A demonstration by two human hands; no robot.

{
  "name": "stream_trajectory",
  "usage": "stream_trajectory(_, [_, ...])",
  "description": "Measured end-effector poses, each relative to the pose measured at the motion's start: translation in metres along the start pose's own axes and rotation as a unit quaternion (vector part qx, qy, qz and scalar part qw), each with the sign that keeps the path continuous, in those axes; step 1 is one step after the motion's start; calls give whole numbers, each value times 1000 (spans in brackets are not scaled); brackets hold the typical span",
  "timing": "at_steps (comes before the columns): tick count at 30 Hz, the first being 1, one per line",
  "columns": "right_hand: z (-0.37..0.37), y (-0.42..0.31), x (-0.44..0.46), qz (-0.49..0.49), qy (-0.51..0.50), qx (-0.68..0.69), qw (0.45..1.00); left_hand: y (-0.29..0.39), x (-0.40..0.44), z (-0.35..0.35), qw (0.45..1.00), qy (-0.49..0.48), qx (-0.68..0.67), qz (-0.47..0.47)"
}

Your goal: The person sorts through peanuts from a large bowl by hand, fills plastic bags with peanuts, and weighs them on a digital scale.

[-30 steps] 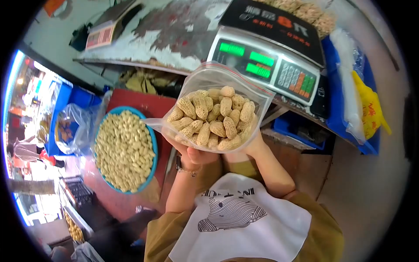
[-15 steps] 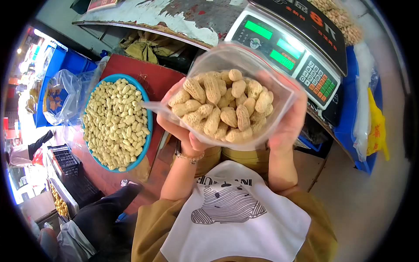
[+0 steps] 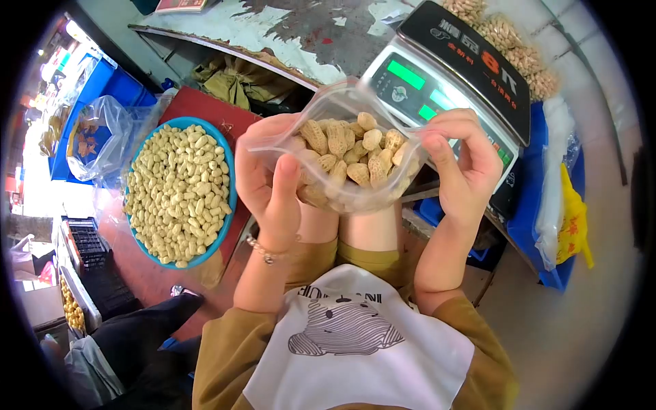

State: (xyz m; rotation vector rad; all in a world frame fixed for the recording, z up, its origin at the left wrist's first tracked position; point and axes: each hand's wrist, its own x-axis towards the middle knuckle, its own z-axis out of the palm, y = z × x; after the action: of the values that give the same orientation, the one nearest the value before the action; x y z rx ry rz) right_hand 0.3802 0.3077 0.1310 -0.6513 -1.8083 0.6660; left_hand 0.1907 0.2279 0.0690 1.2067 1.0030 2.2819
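A clear plastic bag (image 3: 328,198) with an open top hangs between my two hands above my lap, holding several peanuts (image 3: 359,154) in their shells. My left hand (image 3: 270,181) grips the bag's left edge, with the thumb on the outside. At the bag's right upper corner, my right hand (image 3: 465,164) pinches the rim between thumb and bent fingers. Behind the bag, a digital scale (image 3: 403,78) with green displays stands on the worn counter.
A blue basin (image 3: 231,184) full of peanuts rests on a red surface (image 3: 198,102) at left. Blue bins (image 3: 577,198) with a yellow bag (image 3: 574,219) are at right. A person's dark-clothed leg (image 3: 147,324) shows at lower left.
Both hands have shifted from supporting the bag underneath to holding its upper edges at the sides. The bag's mouth now looks narrower.
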Motion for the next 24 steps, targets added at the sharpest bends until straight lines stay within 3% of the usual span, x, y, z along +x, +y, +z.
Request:
stream_trajectory(2, [-6,2,1,-23,7,-60,998,1,10,-10,999,-45,25,7])
stream_trajectory(3, [-8,4,2,-42,6,-70,997,9,11,-5,1000,5,18,-21])
stream_trajectory(6, [-7,7,2,-79,26,-89,993,12,24,-12,980,-32,176,83])
stream_trajectory(11, [-18,-24,-7,-98,24,-63,993,37,20,-16,983,-21,148,109])
stream_trajectory(14, [-22,-12,-4,-91,34,-119,988,34,20,-12,983,-21,164,76])
stream_trajectory(16, [-20,2,-5,-57,-3,-146,988,30,21,-10,983,-30,181,-1])
stream_trajectory(18, [-14,13,-11,4,5,-79,997,22,22,-17,984,-29,167,-49])
stream_trajectory(24, [-7,-2,4,-45,-71,-90,992,40,42,-30,964,-117,232,-61])
